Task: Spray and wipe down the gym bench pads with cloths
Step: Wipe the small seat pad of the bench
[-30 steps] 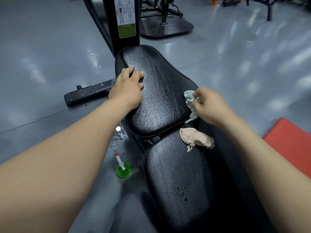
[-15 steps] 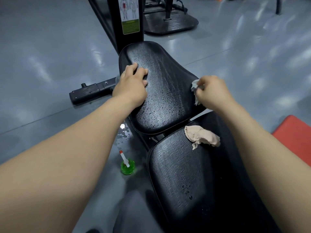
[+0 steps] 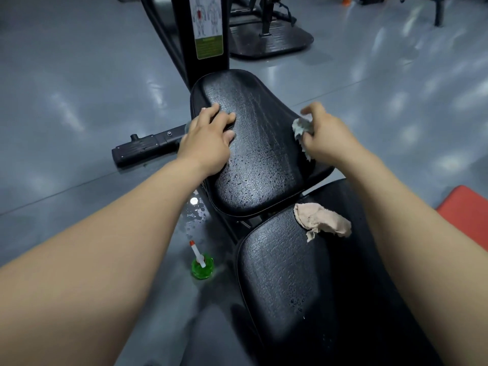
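LEFT HAND [image 3: 208, 140]: fingers extended, resting flat on left edge of far pad [image 3: 261, 159] | RIGHT HAND [image 3: 327, 138]: fingers curled round grey cloth [image 3: 301, 128] at right edge of far pad | FAR PAD: droplets on surface | PINK CLOTH [image 3: 322, 220]: lies crumpled on far right part of near pad [image 3: 280, 273] | SPRAY BOTTLE [image 3: 202, 265]: green, on floor [image 3: 79, 128], left of near pad

A gym: black vinyl pads [image 3: 258, 143] sit on a machine whose post [image 3: 184, 35] bears a muscle-diagram sticker [image 3: 207, 25]. More equipment [image 3: 269, 40] stands far off on the glossy grey floor [image 3: 79, 88]; a red mat [image 3: 470, 220] lies right.
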### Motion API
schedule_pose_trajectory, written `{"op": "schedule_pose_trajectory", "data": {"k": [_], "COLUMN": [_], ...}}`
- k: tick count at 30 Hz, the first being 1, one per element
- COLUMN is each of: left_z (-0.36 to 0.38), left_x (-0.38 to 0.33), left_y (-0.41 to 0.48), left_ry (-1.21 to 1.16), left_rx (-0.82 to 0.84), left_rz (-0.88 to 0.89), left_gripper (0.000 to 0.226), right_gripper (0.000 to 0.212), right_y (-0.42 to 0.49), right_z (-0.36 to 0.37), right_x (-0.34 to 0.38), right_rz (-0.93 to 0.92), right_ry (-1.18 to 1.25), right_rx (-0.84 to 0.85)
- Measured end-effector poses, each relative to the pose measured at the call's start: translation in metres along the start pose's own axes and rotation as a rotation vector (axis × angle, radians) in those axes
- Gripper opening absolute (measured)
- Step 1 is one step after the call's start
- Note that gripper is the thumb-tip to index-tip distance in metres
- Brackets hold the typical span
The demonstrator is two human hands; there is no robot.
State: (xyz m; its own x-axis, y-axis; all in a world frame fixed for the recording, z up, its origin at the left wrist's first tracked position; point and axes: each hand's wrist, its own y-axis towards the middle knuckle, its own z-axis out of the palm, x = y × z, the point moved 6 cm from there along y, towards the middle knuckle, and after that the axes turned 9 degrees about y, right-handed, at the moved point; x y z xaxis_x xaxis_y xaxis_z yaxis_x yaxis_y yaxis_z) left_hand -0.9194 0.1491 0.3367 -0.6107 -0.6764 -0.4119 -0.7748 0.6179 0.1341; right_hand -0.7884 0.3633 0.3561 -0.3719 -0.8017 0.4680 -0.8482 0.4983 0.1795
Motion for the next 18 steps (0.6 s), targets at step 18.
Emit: {"op": "schedule_pose_trajectory", "data": {"k": [18], "left_z": [0.001], "left_x": [0.0], "left_y": [-0.001], "left_ry": [0.004], "left_rx": [-0.004], "left_rz": [0.001], "left_gripper": [0.04], "right_gripper": [0.026], "right_y": [-0.001], "right_z": [0.009], "right_x": [0.034], "right_rz": [-0.158], "right_ry": [-0.026], "right_rx": [0.063]}}
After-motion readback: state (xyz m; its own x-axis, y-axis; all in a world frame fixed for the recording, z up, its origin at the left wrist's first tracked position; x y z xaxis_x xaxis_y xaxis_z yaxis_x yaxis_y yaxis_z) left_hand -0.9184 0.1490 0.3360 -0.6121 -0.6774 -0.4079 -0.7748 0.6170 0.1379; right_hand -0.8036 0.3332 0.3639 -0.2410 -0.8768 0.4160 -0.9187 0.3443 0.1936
